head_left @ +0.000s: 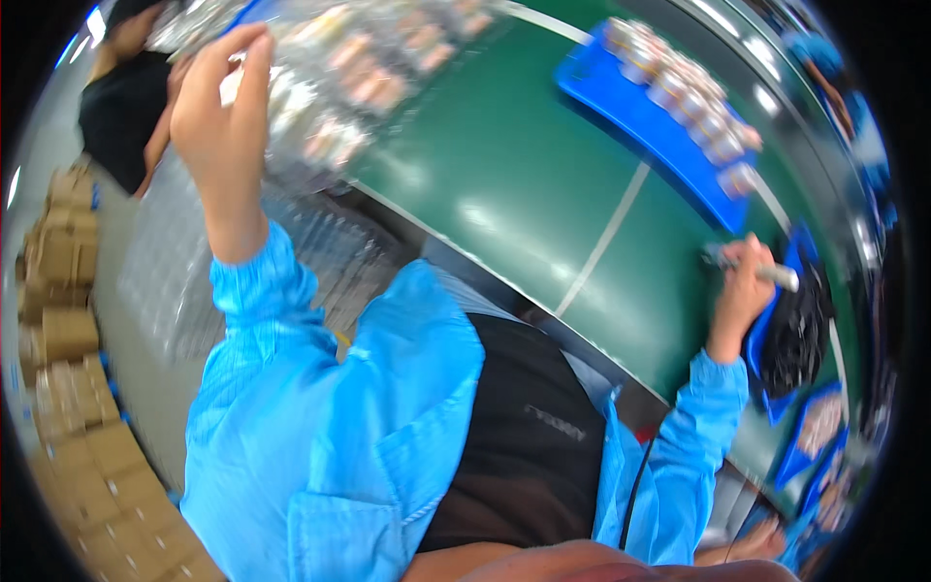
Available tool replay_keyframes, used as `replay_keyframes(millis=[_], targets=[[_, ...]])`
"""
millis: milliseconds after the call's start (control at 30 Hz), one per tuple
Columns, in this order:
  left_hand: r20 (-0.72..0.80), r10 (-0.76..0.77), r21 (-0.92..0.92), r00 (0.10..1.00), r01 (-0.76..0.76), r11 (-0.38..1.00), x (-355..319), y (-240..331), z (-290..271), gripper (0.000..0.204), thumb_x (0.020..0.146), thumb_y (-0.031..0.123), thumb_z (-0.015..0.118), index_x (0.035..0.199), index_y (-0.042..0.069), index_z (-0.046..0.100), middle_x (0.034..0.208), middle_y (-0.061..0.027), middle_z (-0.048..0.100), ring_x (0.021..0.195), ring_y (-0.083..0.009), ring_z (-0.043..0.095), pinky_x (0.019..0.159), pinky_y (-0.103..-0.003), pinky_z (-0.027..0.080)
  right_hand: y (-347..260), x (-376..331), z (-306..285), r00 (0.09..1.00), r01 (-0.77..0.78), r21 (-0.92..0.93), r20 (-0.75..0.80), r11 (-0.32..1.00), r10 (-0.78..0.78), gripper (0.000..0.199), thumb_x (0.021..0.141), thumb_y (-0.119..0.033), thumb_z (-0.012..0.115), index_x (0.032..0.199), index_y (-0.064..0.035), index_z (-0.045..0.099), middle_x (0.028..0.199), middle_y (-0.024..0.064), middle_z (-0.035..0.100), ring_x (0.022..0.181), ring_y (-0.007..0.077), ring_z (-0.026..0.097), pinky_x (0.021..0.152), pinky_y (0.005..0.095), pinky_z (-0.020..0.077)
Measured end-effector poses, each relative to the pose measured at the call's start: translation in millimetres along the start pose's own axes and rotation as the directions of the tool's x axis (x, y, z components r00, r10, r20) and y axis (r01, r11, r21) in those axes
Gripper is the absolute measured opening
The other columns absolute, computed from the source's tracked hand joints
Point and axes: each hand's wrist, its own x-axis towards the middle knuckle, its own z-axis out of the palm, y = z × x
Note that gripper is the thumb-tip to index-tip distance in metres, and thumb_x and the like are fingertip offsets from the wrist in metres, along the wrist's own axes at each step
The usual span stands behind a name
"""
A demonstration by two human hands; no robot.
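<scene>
My left hand (221,126) is raised at the upper left, with thumb and finger bent toward each other so their tips meet. Whether anything thin is pinched between them is hard to make out. Just beyond it lie clear plastic packs (359,73) with pinkish and white contents, blurred. My right hand (742,296) is closed around a thick whitish stick-shaped tool (779,277) over the right part of the green table (504,194). A dark, blurred end pokes out on the tool's left side. Beyond that hand, a blue tray (630,112) holds rows of small whitish round containers (679,92).
Right of my right hand sits a blue tray with a black bag (795,335), then another blue tray (813,436). Clear plastic trays (213,272) are stacked left of the table. Cardboard boxes (87,466) line the left. A person in black (126,112) stands far left; others are at the right.
</scene>
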Motion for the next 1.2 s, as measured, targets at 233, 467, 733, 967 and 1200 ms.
replay_keyframes(millis=[233,467,733,967,1200], targets=[[-0.019,0.522,-0.679,0.853,-0.394,0.62,-18,162,197,0.022,0.085,0.016,0.069,0.102,0.002,0.067,0.099,-0.0149,0.067,0.093,-0.0307,0.065,0.081,-0.039,0.052,-9,-3,6,1.0,-0.004,0.089,0.028,0.996,0.001,0.029,0.099,-0.02,0.062,0.074,-0.0047,0.061,0.07,0.0018,0.063,0.062,0.007,0.055,0.058,0.0231,0.0438],[0.297,0.425,-0.438,0.855,-0.274,0.856,-28,202,336,0.022,0.09,0.01,0.057,0.107,-0.003,0.058,0.108,-0.026,0.056,0.099,-0.0421,0.058,0.086,-0.046,0.05,-12,-2,5,0.997,0.071,0.02,-0.011,0.997,-0.071,0.029,0.096,-0.02,0.065,0.072,-0.0046,0.061,0.067,0.0014,0.064,0.061,0.0071,0.058,0.055,0.0231,0.0463],[0.463,0.252,-0.421,0.85,-0.04,0.906,-29,208,341,0.028,0.084,0.016,0.067,0.106,0.001,0.058,0.104,-0.0249,0.057,0.097,-0.0427,0.058,0.086,-0.049,0.049,-10,-2,3,0.995,0.095,-0.049,0.045,0.994,-0.092,0.029,0.096,-0.019,0.065,0.072,-0.0036,0.061,0.065,0.0028,0.064,0.06,0.0083,0.059,0.055,0.0238,0.0468],[0.448,0.271,-0.535,0.852,0.013,0.844,-16,208,276,0.039,0.076,0.017,0.075,0.109,0.002,0.059,0.099,-0.0202,0.062,0.097,-0.0399,0.059,0.084,-0.046,0.05,-9,-4,0,0.999,0.04,0.026,0.014,0.999,-0.04,0.03,0.096,-0.021,0.065,0.072,-0.0038,0.061,0.066,0.0023,0.064,0.06,0.0084,0.057,0.055,0.0232,0.0452],[0.413,0.622,-0.86,0.666,0.061,0.506,-87,228,215,0.04,0.071,0.031,0.085,0.099,0.008,0.067,0.093,-0.0092,0.061,0.087,-0.0296,0.063,0.073,-0.039,0.053,-19,-3,-3,0.996,0.086,0.177,-0.011,0.981,-0.085,0.031,0.098,-0.023,0.062,0.074,-0.0031,0.061,0.07,0.0033,0.064,0.056,0.0067,0.052,0.051,0.0217,0.0408]])
